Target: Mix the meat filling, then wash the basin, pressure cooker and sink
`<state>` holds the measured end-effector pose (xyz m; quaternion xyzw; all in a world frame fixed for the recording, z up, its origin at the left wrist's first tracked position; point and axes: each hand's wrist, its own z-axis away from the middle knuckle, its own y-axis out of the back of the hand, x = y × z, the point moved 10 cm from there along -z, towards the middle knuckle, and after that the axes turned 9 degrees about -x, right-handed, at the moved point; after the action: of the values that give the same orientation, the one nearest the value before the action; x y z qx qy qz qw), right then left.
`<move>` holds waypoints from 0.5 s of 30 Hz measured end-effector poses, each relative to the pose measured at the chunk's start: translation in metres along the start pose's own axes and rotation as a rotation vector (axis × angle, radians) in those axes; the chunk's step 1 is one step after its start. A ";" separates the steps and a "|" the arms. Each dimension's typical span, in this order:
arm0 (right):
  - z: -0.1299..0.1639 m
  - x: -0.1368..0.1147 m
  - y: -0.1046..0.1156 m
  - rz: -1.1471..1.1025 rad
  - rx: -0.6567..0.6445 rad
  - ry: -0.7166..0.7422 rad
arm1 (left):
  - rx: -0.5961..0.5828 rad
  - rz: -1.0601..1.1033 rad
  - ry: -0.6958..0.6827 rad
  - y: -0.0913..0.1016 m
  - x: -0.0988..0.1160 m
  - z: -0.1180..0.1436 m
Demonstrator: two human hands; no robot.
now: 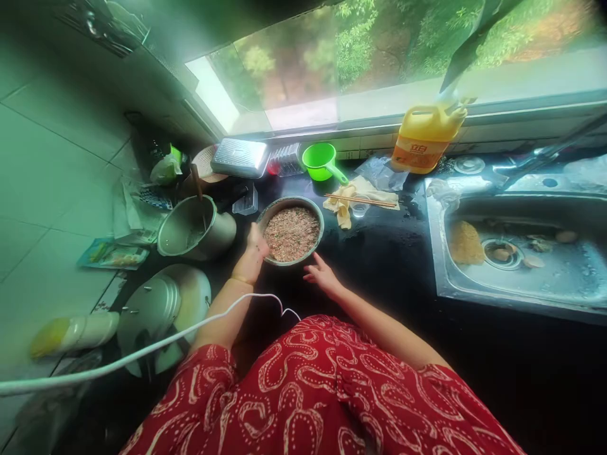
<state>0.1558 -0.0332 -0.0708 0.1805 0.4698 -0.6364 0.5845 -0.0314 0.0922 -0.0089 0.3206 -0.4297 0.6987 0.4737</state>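
A round metal bowl point(322, 221) of minced meat filling point(291, 234) flecked with green stands on the dark counter in front of me. At its left side, my left hand point(257, 249) is against the rim, thumb up along the wall; the fingers underneath are partly hidden, and the hand looks closed on the bowl. My right hand point(323, 275) is just off the lower right of the bowl, fingers apart and holding nothing. Beyond it, a pair of wooden chopsticks point(363, 200) lies across a crumpled yellowish cloth point(346, 205) beside a small clear cup point(360, 208).
Left of the bowl stand a deep metal pot point(220, 234) and a round lidded cooker point(149, 306). Behind are a silver lidded box point(240, 157), a green dipper point(318, 159) and a yellow jug point(422, 142). The steel sink point(441, 278) is at right. A white cable point(142, 351) crosses my left arm.
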 end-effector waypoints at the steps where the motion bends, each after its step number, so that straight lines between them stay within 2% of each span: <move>1: 0.004 0.000 0.007 -0.012 0.025 0.006 | 0.015 0.079 0.007 0.004 0.010 0.008; 3: 0.015 0.000 0.027 -0.052 0.093 0.018 | -0.013 0.178 0.008 0.002 0.026 0.022; 6: 0.038 -0.001 0.064 -0.129 0.219 0.052 | -0.166 0.292 0.051 -0.029 0.029 0.033; 9: 0.068 -0.009 0.105 -0.205 0.365 0.106 | -0.343 0.353 0.146 -0.088 0.005 0.037; 12: 0.105 -0.028 0.150 -0.257 0.515 0.192 | -0.461 0.334 0.290 -0.159 -0.037 0.043; 15: 0.152 -0.053 0.203 -0.287 0.660 0.305 | -0.569 0.218 0.425 -0.235 -0.082 0.060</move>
<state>0.4033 -0.1002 -0.0335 0.3839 0.3421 -0.7943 0.3235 0.2198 0.0489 0.0159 -0.0238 -0.5304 0.6487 0.5453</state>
